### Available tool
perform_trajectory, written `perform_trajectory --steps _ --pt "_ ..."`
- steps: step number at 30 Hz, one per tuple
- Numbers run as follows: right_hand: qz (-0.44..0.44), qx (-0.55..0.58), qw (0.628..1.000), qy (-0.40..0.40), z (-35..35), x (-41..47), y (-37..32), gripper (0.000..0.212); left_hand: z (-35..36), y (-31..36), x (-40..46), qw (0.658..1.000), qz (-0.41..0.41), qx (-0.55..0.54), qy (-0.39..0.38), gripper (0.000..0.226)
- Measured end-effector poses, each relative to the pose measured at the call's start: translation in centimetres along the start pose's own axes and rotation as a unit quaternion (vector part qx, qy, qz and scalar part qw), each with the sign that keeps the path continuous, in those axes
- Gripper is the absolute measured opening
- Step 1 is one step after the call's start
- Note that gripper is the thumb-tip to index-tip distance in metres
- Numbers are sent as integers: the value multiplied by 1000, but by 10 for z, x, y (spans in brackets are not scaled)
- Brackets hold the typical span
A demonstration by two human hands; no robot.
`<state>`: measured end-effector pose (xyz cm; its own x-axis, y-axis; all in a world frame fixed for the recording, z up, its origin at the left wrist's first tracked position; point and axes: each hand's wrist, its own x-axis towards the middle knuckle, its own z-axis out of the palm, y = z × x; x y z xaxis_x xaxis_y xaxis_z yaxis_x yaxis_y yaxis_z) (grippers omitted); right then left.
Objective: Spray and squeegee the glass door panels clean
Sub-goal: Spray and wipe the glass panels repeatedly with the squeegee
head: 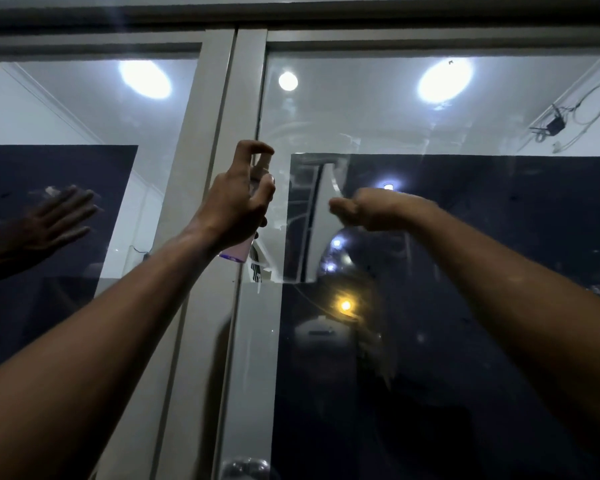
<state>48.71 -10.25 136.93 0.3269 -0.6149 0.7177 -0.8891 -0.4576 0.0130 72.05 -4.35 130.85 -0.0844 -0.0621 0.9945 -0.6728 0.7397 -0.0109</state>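
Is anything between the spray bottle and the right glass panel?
Nothing visible. The left hand holds the spray bottle up before the right glass panel; the right hand is beside it, not in the way.

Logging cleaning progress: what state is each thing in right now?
Small pink spray bottle: upright, gripped, index finger on nozzle.
Left hand: closed around bottle.
Right hand: raised near the glass, nothing visibly held.
Right glass door panel: streaked, reflective.
White door frames: closed together.

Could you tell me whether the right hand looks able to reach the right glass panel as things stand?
Probably yes: the right hand is raised, empty and open, in front of the right glass panel, with nothing between them. The left hand holds the spray bottle.
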Motion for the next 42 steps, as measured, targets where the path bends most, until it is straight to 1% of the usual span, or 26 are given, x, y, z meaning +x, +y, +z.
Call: perform_trajectory --steps 2,4,5,7,9,11,13,14,16,18,20,22,25,28,30,33,35,37,39,40,42 --pt "35 1 999 -3 -14 -20 36 62 1 0 -4 1000 -3 -3 -3 37" --pt "61 -29 998 7 -25 -37 51 61 1 0 -8 1000 -12 -7 -8 37" --pt "56 -53 997 19 -26 -36 50 61 1 -1 -10 1000 -16 -7 -12 37" --pt "26 -88 995 46 -23 -21 29 61 0 -1 -14 1000 -20 -4 -17 36" --pt "-12 -107 993 49 -13 -5 -5 64 -2 -3 -18 1000 -27 -3 -12 35" --pt "-51 -114 991 42 3 8 -38 59 -3 -7 -21 999 -34 -5 -8 34" --pt "-77 -139 985 65 16 12 -58 53 -4 -12 -24 999 -30 8 -9 36" --pt "-82 -156 982 73 21 11 -63 54 -4 -15 -26 999 -30 10 -9 36" --pt "-90 -199 973 79 22 7 -58 63 -4 -19 -30 999 -37 4 -5 35" --pt "-92 -247 962 73 9 -1 -38 68 -5 -22 -32 999 -43 -2 -2 33" --pt "-74 -284 953 73 -17 -12 -10 68 -5 -24 -33 999 -38 4 -3 33" --pt "-50 -309 945 93 -40 -21 7 67 -5 -27 -34 999 -33 8 -5 34" --pt "-74 -309 940 125 -36 -16 -6 67 -4 -27 -36 999 -37 -1 2 33" --pt "-143 -280 942 117 0 -11 -40 67 -1 -28 -37 999 -40 -13 13 34" --pt "-189 -277 938 87 27 -14 -58 66 3 -29 -38 999 -33 -15 24 35" --pt "-210 -287 934 20 51 -25 -66 62 11 -29 -41 998 -26 -20 44 37" --pt "-218 -323 921 19 44 -33 -53 62 15 -29 -44 998 -27 -33 50 36" --pt "-194 -359 912 32 18 -36 -31 66 17 -31 -47 998 -24 -27 51 34" --pt "-135 -377 915 44 -15 -37 -12 66 20 -34 -50 999 -23 -14 47 35" --pt "-110 -373 920 48 -25 -38 -9 65 21 -35 -52 998 -26 -14 46 35" --pt "-94 -348 931 57 -23 -39 -15 63 22 -34 -54 998 -33 -21 46 36"
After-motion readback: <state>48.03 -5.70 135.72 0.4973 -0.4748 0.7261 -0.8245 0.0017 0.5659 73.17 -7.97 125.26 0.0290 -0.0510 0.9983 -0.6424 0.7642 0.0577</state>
